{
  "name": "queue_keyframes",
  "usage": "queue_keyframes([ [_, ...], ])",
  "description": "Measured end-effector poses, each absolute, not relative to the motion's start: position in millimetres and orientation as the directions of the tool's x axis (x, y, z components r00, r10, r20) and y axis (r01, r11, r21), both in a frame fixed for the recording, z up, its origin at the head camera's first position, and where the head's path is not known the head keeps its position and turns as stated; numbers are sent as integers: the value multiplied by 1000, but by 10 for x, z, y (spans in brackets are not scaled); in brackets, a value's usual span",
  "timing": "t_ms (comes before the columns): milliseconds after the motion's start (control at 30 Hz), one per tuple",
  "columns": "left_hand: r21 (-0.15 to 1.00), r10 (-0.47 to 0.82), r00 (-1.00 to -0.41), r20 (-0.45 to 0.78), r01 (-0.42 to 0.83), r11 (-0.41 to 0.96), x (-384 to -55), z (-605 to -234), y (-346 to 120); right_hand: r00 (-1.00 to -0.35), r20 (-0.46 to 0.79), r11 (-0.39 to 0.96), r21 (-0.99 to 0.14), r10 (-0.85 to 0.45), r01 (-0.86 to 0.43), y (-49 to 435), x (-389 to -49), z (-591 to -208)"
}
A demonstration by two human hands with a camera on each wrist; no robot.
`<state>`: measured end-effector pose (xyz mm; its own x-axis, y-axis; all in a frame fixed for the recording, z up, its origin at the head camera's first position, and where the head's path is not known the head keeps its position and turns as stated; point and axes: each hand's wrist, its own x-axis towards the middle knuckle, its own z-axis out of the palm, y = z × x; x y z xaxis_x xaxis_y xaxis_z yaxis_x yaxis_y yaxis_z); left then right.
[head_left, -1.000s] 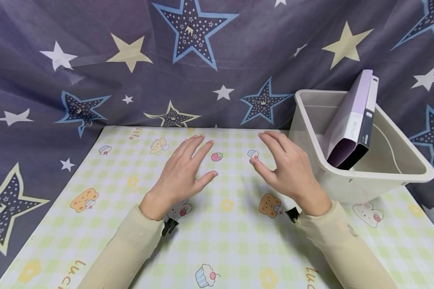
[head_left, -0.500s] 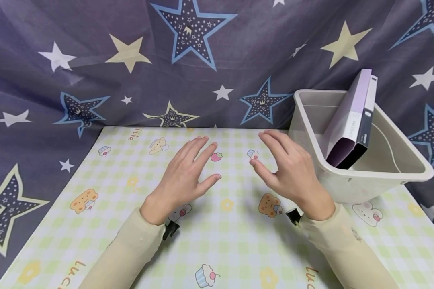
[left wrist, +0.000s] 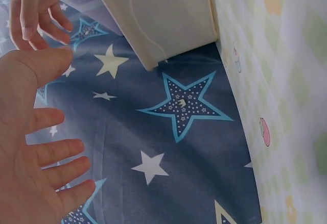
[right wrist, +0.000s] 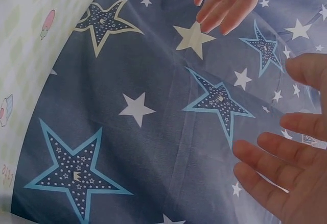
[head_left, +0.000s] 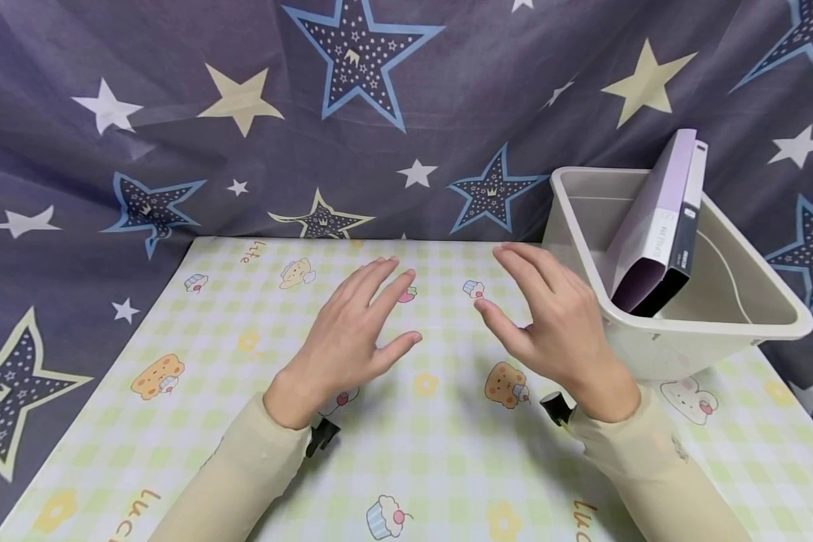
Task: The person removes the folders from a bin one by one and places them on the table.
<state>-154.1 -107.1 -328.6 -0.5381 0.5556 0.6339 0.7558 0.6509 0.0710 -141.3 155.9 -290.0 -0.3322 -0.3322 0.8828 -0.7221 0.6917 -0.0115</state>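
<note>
My left hand [head_left: 348, 331] hovers above the middle of the checked tabletop, fingers extended and thumb spread, holding nothing. Facing it, my right hand [head_left: 558, 324] is also raised with its fingers spread and nothing in it, just left of a pale grey plastic bin [head_left: 677, 326]. Inside that bin, a lilac and white box or binder [head_left: 660, 203] leans beside a black and white one [head_left: 687, 226]; both stick up past the rim. The left wrist view shows the bin [left wrist: 168, 20] beyond my left palm [left wrist: 25, 157]. In the right wrist view my right fingers [right wrist: 271, 157] look relaxed.
A table [head_left: 413, 467] covered in a green-and-white checked cloth with cartoon prints fills the lower view. Behind it hangs a dark star-patterned curtain [head_left: 244, 165]. The bin stands at the table's right rear, against the curtain. Small black devices [head_left: 321, 436] sit at both wrists.
My left hand has shifted slightly to the right. My right hand has drifted a little right, toward the bin. The bin and its contents stay put.
</note>
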Motion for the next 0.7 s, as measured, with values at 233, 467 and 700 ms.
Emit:
queue_keyframes([
  [233,88,555,-530,642,769,633,-1516,-3269,-1037,-290,907,665,-16,-304,-747,1550,-1366,-2840],
  [467,103,557,-523,646,782,615,-1499,-3250,-1005,-273,918,655,-21,-286,-755,1561,-1328,-2767],
  [700,105,562,-520,643,787,608,-1480,-3240,-976,-293,910,652,-34,-293,-758,1592,-1300,-2712],
])
